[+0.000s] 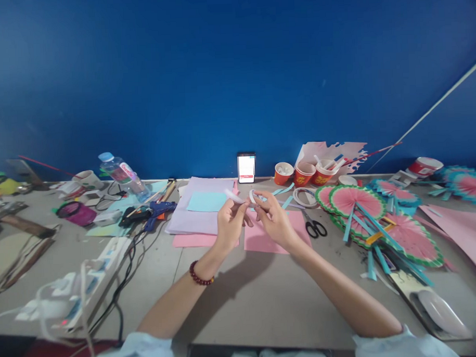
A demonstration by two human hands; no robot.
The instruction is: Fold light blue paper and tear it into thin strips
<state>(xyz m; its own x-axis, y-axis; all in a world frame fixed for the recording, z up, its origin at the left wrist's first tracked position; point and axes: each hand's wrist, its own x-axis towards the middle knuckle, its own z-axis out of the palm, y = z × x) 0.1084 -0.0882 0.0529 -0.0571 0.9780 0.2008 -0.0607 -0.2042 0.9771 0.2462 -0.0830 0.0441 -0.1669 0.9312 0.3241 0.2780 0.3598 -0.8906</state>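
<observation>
Above the desk's middle, my left hand and my right hand are raised close together, both closed in a pinch. Between them is a narrow whitish strip, probably paper; it sticks out past my left fingers and curls into a loop at my right fingertips. A beaded bracelet circles my left wrist. Under my hands lies a pink paper sheet. Lilac sheets with a light blue sheet on top lie to the left. Black-handled scissors rest right of my right hand.
A lit phone stands against the blue wall. Red paper cups and a tape roll are at back right, watermelon-patterned paper fans nearer. Leftward are a blue glue gun, a bottle and a corded power strip.
</observation>
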